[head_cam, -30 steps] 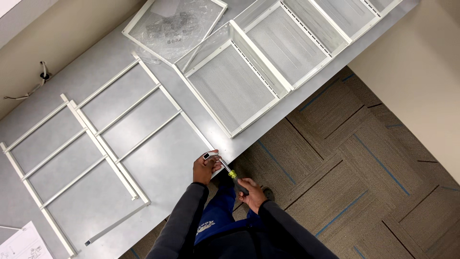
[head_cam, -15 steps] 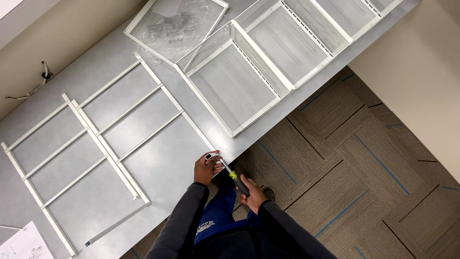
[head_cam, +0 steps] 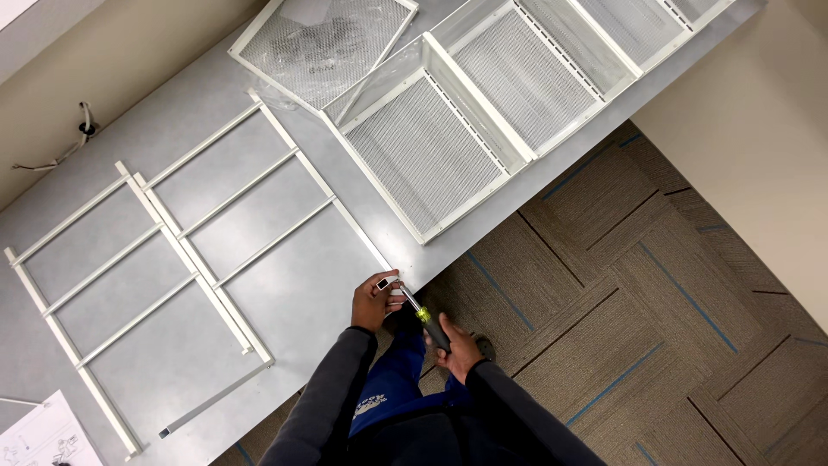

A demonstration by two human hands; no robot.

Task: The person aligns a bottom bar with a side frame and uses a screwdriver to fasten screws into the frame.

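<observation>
Vs. the earlier frames little had changed: both hands stayed at the tabletop's (head_cam: 285,311) near edge, w/ the left hand (head_cam: 373,302) shifted only slightly along the frame end and the screwdriver (head_cam: 423,318) at about the same slant.

Counts: 2 white ladder-type frames lay flat on the grey tabletop, the left frame (head_cam: 95,285) and the right frame (head_cam: 250,207) side by side, each w/ 3 cross rungs. 1 loose white bar (head_cam: 216,399) lay near the tabletop's front edge. At least 4 white mesh baskets (head_cam: 431,155) sat in a row toward the top right, plus 1 mesh tray (head_cam: 319,43) w/ a clear plastic bag on it. A paper instruction sheet (head_cam: 39,436) showed at the bottom-left corner.

The screwdriver's long axis ran diagonally, tip pointing up-left at the right frame's lower corner, handle down-right over the carpet floor (head_cam: 647,328). Right hand (head_cam: 457,349) was clenched around the dark handle; the yellow-green band showed above the fingers. Left hand's fingers were pinched on a small dark end piece (head_cam: 382,282) at the rail's corner, just beside the tip.
</observation>
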